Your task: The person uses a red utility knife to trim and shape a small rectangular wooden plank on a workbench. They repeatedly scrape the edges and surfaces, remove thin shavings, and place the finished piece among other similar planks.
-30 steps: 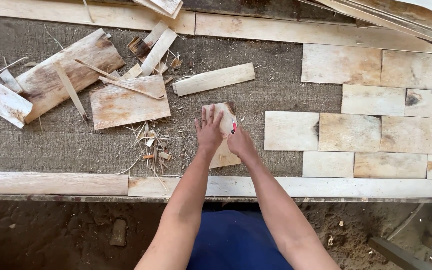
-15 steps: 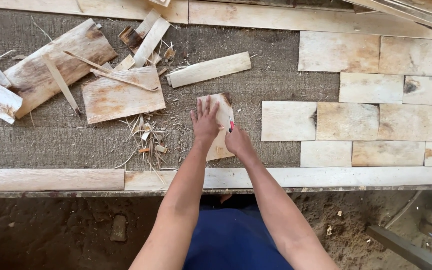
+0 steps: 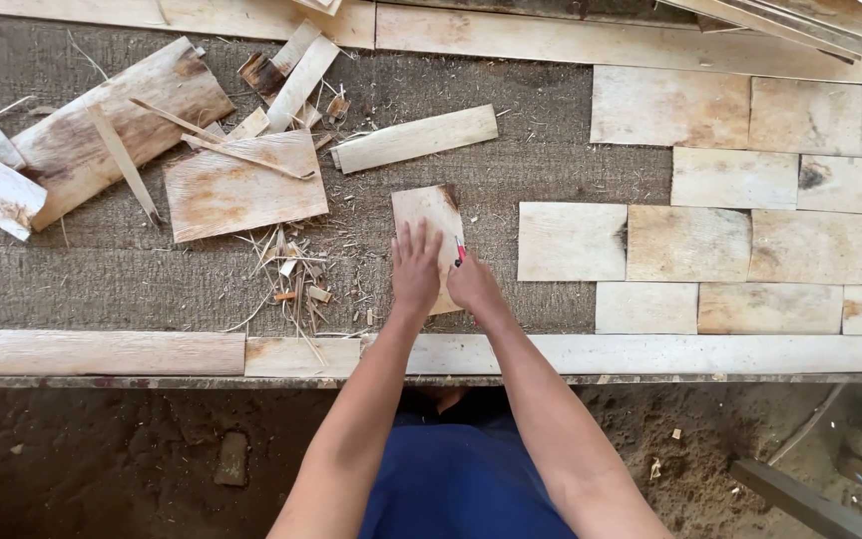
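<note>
Step in hand, by my read: trimming the small veneer piece [image 3: 431, 235] along its right edge with a red-handled cutter [image 3: 461, 253]

Left hand [image 3: 416, 268] lies flat on the piece, fingers spread and pointing to 12 o'clock, palm pressing it onto the coarse mat [image 3: 511, 170]. Right hand [image 3: 475, 287] is closed round the cutter at the piece's right edge; only a bit of red shows above the knuckles, the blade itself is hidden

To do it well, as I judge it:
- keep the left palm's weight on the sheet so it cannot skid on the weave
- keep left fingertips clear of the cut line, they sit just beside the tool
- run the cut straight toward the body, parallel to the grain, thin wood splits off-line easily
- light passes, no forcing

The piece: thin, pale tan, roughly rectangular, long side running 12 to 6, dark brown knot stain at its top right corner, lower end hidden under the hands. It sits at bench centre, just above the near wooden rail [image 3: 650, 351]

Around it: laid rows of squared veneer tiles [image 3: 685, 243] at 3 o'clock, close but apart. Splinters and shavings [image 3: 291, 269] at 9 o'clock. Offcut slabs [image 3: 241, 185] and a narrow strip [image 3: 416, 138] at 10 to 11 o'clock
</note>
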